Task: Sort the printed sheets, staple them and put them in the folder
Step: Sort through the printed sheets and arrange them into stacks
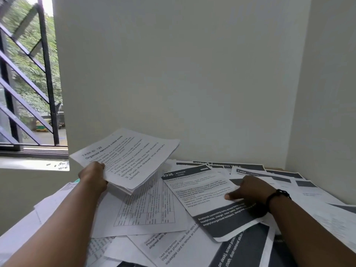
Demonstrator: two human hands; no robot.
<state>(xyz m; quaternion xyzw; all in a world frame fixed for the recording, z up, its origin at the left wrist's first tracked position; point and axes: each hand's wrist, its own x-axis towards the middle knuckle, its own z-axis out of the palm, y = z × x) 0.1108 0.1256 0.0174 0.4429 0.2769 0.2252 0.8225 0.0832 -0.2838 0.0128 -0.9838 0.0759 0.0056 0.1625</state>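
An office-like room corner is suggested by printed sheets (173, 209) scattered beside plain walls (173, 74) and a barred window (28, 83).

Table surface hidden under loose sheets (146, 207); small print blurred.
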